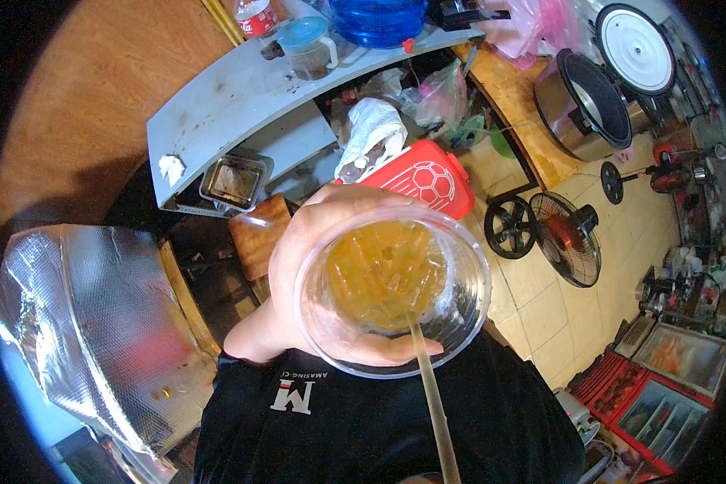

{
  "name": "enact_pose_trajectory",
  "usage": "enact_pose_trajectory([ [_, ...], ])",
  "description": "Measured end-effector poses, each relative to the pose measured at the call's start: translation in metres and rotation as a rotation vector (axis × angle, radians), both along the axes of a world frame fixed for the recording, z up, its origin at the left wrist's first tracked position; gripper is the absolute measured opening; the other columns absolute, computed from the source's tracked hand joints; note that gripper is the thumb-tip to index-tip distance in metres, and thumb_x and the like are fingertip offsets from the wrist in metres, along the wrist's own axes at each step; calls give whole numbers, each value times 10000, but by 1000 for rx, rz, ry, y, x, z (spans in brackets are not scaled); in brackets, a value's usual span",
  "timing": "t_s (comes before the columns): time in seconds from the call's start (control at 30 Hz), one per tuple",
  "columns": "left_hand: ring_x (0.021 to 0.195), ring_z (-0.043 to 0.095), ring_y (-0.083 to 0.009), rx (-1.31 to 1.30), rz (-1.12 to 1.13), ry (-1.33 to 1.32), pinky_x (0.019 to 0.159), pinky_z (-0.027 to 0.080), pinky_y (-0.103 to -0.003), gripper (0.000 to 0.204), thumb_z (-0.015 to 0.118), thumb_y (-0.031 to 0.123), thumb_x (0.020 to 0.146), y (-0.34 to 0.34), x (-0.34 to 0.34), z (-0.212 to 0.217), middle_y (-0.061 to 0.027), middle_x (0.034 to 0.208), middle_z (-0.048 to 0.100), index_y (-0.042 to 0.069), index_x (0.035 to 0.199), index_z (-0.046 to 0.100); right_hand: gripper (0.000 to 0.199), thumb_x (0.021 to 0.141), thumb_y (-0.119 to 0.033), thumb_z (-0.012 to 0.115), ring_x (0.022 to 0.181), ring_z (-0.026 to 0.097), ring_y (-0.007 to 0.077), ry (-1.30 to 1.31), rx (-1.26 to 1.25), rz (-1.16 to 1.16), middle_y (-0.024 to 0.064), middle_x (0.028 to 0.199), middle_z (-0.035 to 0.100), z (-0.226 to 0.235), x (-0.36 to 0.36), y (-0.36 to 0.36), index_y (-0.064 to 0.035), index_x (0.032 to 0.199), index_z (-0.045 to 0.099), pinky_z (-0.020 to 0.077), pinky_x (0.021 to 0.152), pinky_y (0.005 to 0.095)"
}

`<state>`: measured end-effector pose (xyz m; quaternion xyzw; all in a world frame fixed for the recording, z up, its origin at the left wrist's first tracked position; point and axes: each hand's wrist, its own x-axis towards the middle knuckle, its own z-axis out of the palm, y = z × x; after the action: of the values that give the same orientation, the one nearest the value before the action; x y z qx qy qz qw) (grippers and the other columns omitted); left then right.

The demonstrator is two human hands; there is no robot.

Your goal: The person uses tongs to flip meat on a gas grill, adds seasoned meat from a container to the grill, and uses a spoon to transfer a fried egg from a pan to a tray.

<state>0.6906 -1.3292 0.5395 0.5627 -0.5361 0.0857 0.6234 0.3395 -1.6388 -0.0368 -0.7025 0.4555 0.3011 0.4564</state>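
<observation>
- One hand (315,274) of yours shows, and you cannot tell from this view which it is; its fingers (395,348) are curled closed around a clear plastic cup (393,290), thumb along the near rim, palm cupping the far wall.
- You hold the cup up close under the camera, in the air above your black printed shirt (363,419), not resting on any surface.
- Inside the cup sits an orange-yellow drink with ice cubes (383,270), filling most of it.
- A pale translucent straw (431,387) stands in the drink and leans out over the near rim toward you.
- Beyond the cup, a red plastic box with a white football print (427,181) lies on the floor.
- At the far edge of the grey shelf (234,97) stands a clear mug with a blue lid (308,47).
- Two black floor fans (565,238) stand on the tiled floor to the right, well apart from the cup.
</observation>
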Motion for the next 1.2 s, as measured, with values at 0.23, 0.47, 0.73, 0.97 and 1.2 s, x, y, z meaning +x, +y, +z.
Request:
enact_pose_trajectory([
  [0.23,967,591,-271,-25,-36,-12,835,443,-378,940,919,315,459,-7,4,11,-165,1085,595,6,1199,429,353,820,-343,602,675,631,214,-141,-100,203,113,804,668,-10,33,-18,-22,959,644,494,614,326],
  [0.47,953,595,-277,0,-23,-58,834,444,-384,951,923,330,444,2,9,-18,-171,1096,593,5,1193,436,359,833,-360,589,632,629,167,-153,50,-253,70,794,677,39,92,-3,-46,999,642,486,553,299],
  [0.73,959,584,-283,-40,107,-50,831,446,-387,947,920,349,427,16,13,-12,-167,1073,592,7,1178,456,326,820,-343,583,710,639,199,-112,-24,21,87,822,675,29,85,-3,-68,986,637,494,602,335],
  [0.97,971,564,-280,97,185,152,852,432,-383,988,923,383,385,31,9,0,-152,1066,580,17,1178,461,287,811,-319,573,766,641,222,-188,-208,547,104,843,670,38,74,-9,-82,960,634,495,633,363],
  [1.2,1049,528,-240,-61,45,415,904,422,-384,1005,932,361,389,49,37,-15,-137,1157,522,22,1195,436,283,814,-324,594,705,636,234,-150,-151,420,123,797,662,69,104,3,-67,930,624,500,605,375],
])
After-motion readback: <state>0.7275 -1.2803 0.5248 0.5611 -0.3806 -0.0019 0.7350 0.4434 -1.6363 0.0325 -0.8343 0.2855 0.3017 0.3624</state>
